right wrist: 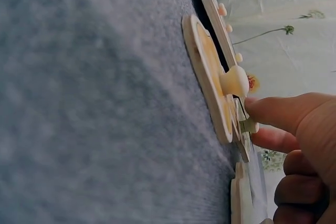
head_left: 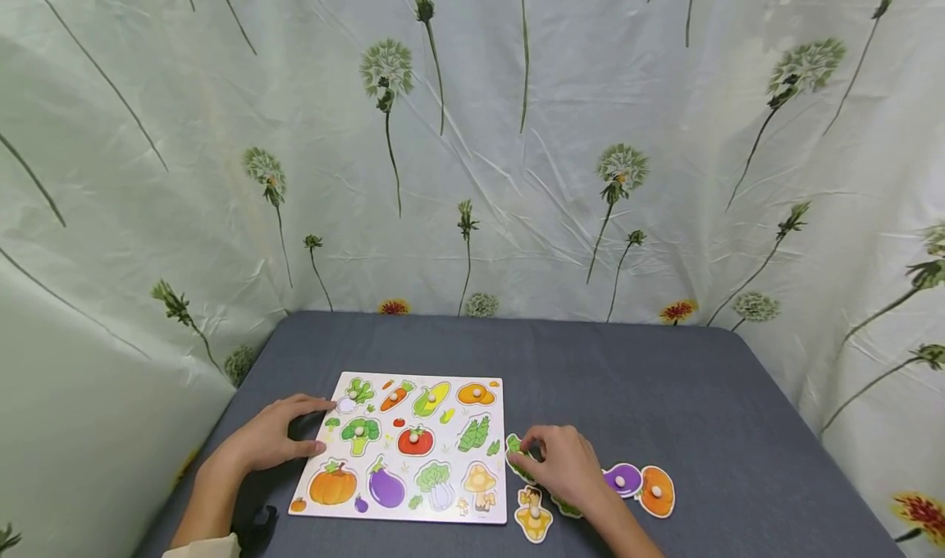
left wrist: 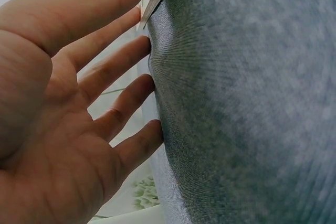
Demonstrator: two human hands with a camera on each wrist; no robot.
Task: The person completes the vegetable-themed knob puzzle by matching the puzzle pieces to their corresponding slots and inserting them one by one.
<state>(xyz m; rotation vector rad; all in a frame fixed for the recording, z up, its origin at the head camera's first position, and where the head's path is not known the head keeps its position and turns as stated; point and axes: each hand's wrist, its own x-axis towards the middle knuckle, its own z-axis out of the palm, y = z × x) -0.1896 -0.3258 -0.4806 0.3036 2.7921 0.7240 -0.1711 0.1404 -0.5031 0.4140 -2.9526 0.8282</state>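
Note:
A white wooden vegetable puzzle board (head_left: 450, 386) lies on the table. Several of its pictures carry knobs, among them the tomato (head_left: 410, 443) and broccoli (head_left: 354, 445); the printed pumpkin (head_left: 332, 487) and eggplant (head_left: 386, 491) have none. My left hand (head_left: 269, 435) touches the board's left edge, fingers fairly straight and spread. Just off the right edge, my right hand (head_left: 564, 464) has thumb and index finger at the knob of a green vegetable piece (head_left: 513, 443), seemingly pinching it; the hand partly covers it. Nearest that hand lies a mushroom piece (right wrist: 207, 66), knob up.
Right of the right hand lie an eggplant piece (head_left: 614, 473) and a pumpkin piece (head_left: 666, 500), side by side. Another green piece (head_left: 568, 509) is mostly hidden under the right hand. A dark object (head_left: 260, 527) sits by the left forearm. A flowered curtain (head_left: 517, 213) surrounds the grey table (head_left: 627, 377).

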